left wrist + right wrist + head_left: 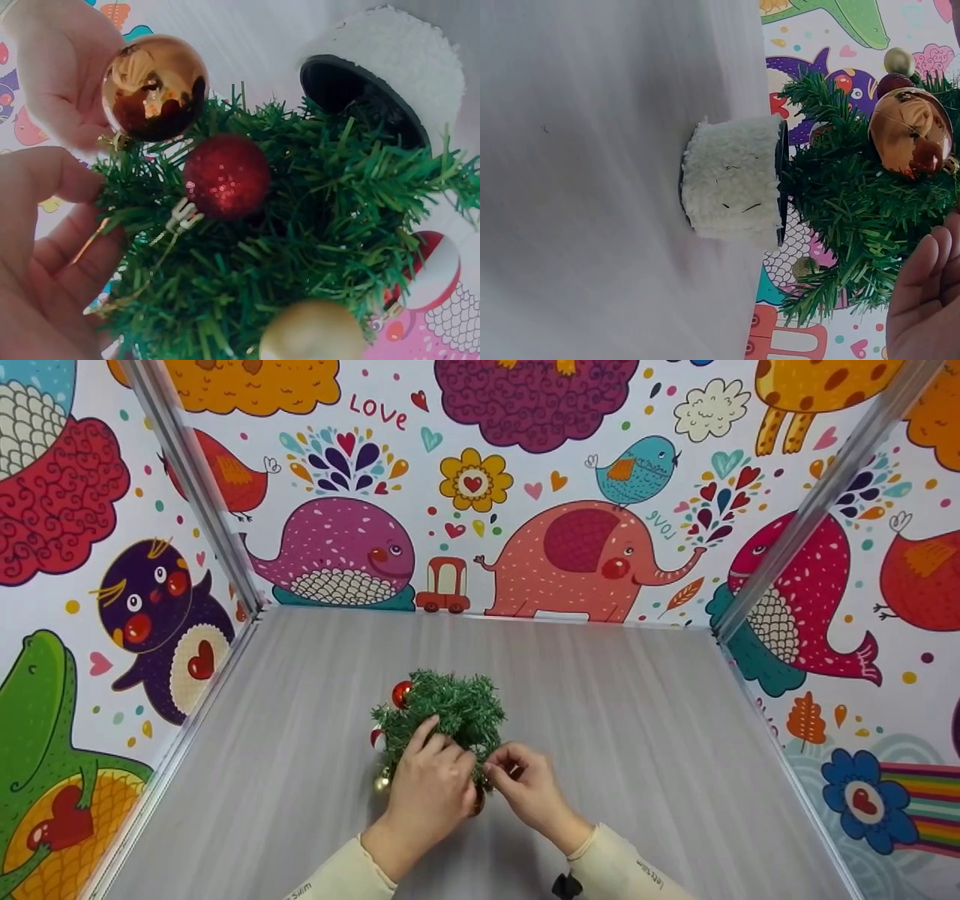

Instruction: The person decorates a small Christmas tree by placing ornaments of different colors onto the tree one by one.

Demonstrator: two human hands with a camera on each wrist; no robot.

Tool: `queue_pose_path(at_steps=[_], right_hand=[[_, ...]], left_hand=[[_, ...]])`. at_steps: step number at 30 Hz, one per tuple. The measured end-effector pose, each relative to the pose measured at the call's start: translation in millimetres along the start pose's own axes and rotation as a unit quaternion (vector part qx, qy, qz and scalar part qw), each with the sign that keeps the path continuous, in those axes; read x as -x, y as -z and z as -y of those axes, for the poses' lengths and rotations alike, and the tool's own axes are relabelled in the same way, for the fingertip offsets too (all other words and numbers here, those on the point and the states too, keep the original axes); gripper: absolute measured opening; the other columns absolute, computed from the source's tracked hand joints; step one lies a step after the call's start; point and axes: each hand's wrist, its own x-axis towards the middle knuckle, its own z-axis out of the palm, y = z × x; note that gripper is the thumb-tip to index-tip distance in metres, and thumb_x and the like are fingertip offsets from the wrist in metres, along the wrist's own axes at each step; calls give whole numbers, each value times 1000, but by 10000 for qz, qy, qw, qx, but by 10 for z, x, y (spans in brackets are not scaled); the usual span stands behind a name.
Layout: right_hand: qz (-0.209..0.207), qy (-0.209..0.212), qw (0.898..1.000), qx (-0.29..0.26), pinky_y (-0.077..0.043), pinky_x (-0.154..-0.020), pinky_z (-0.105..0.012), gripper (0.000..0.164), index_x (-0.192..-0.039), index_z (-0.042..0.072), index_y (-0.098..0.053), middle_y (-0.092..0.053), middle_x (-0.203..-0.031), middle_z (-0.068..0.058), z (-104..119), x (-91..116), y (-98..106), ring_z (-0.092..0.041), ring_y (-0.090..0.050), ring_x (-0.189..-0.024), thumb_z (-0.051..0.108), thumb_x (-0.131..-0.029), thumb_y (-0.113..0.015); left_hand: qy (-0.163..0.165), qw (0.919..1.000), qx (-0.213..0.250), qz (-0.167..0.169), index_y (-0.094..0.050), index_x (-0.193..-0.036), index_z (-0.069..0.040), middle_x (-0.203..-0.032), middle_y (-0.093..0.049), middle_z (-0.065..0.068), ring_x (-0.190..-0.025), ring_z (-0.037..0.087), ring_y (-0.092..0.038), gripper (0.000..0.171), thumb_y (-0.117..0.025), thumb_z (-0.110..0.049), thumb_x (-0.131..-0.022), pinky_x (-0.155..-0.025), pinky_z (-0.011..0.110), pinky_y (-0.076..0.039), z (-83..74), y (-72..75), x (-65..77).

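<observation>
A small artificial Christmas tree [457,701] leans toward me, its green branches hung with baubles. My left hand [435,784] lies over its near side; in the left wrist view, its thumb and fingers [64,174] grip a branch beside a thin gold cord. My right hand [534,789] is at the tree's right edge, thumb and forefinger tips pinched together beside the cap of a shiny copper bauble [155,88], apparently on its fine cord, which is too small to make out. A glittery red bauble [226,176] with a gold cord hangs nearby.
The tree's white, rough-coated pot [733,182] has a dark rim. A matte gold bauble [311,334] and a red-and-white bauble [431,270] hang on other branches. Cartoon-printed walls [450,450] enclose the grey tabletop [637,720] on three sides.
</observation>
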Motion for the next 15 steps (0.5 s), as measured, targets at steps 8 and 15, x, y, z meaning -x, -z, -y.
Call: queue_pose_path(at_steps=[8, 15], right_hand=[[82, -190, 9998, -53, -43, -48, -22, 9, -84, -1, -65, -63, -72, -8, -11, 4, 12, -10, -53, -60, -9, -89, -65], [264, -280, 9992, -48, -43, -49, -22, 10, -84, -1, -65, -63, -73, -7, -28, -7, 45, -10, -54, -61, -9, -89, -64]], left_hand=[[60, 9999, 69, -77, -70, -74, -12, -72, -70, 2, -75, 23, -64, 10, -75, -12, -65, -110, 49, -34, -9, -30, 10], [133, 9999, 82, -68, -68, -73, -12, -71, -70, 2, -76, 24, -64, 9, -74, -13, -66, -111, 49, -33, -20, -49, 17]])
